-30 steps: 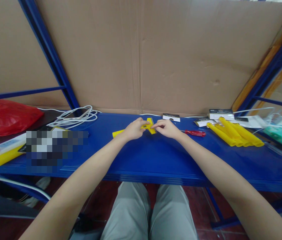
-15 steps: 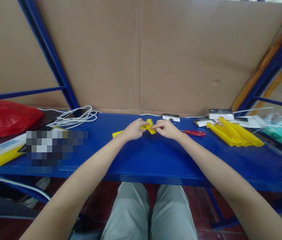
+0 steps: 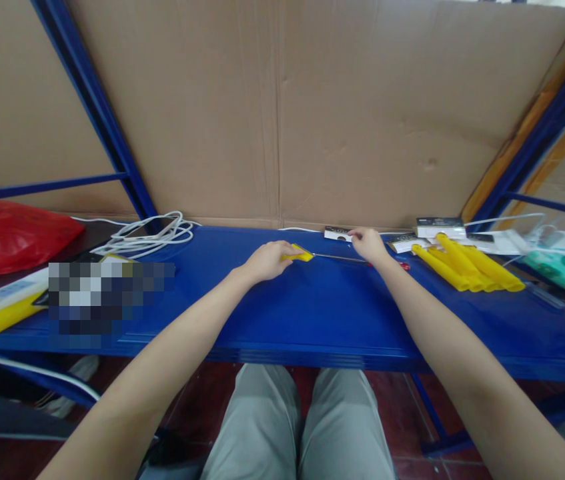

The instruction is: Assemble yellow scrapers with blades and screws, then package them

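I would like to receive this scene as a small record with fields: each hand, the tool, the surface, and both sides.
Left hand: holds a yellow piece
Right hand: fingertips at a small black-and-white box; firm grip not clear
Tool: screwdriver, lying flat, red handle partly hidden
Surface: blue table
Left side: red bag, coiled white cable
Right side: yellow tubes

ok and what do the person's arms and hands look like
The left arm and right arm are bare, with no sleeve in view. The left hand and right hand wear no gloves; no watch or bracelet shows. I can't tell about rings.
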The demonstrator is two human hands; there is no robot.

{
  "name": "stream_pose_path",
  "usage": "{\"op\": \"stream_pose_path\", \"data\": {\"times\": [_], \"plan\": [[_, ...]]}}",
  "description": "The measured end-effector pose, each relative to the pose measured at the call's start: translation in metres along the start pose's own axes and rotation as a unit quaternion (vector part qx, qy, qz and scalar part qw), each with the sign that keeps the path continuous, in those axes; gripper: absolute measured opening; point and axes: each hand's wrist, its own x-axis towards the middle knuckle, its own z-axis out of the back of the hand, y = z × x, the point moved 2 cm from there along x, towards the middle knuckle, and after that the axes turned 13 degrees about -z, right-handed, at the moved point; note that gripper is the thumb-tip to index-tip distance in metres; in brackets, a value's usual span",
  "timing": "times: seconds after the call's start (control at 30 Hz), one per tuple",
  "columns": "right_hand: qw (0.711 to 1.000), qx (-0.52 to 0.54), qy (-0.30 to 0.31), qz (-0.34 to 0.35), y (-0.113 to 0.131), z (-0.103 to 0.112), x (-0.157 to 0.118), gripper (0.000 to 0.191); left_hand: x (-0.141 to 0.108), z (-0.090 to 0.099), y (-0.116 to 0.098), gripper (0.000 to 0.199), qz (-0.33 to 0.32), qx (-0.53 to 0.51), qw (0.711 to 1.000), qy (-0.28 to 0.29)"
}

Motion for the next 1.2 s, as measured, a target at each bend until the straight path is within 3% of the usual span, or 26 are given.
{"op": "stream_pose_path", "data": {"times": [0.13,0.37,0.77,1.0,1.2], "plan": [[0.995,-0.074,0.023,-0.061,-0.018,-0.001,0.008,0.038,0.001,0.000,0.001,0.033,-0.010,-0.011,1.000,-0.002],[0.981,-0.145,0.105,-0.067,-0.019,-0.007,0.008,0.041,0.002,0.002,-0.001,0.033,0.019,-0.030,0.999,-0.008],[0.978,-0.179,0.102,-0.024,-0.017,-0.013,0.010,0.038,0.000,-0.002,0.002,0.031,0.022,-0.069,0.997,0.001],[0.979,-0.161,0.113,-0.055,-0.017,-0.011,0.008,0.025,0.002,-0.002,-0.002,0.033,0.016,-0.050,0.999,0.012],[0.978,-0.162,0.117,-0.054,-0.016,-0.011,0.007,0.025,0.002,0.001,-0.007,0.033,0.013,-0.054,0.998,0.015]]}}
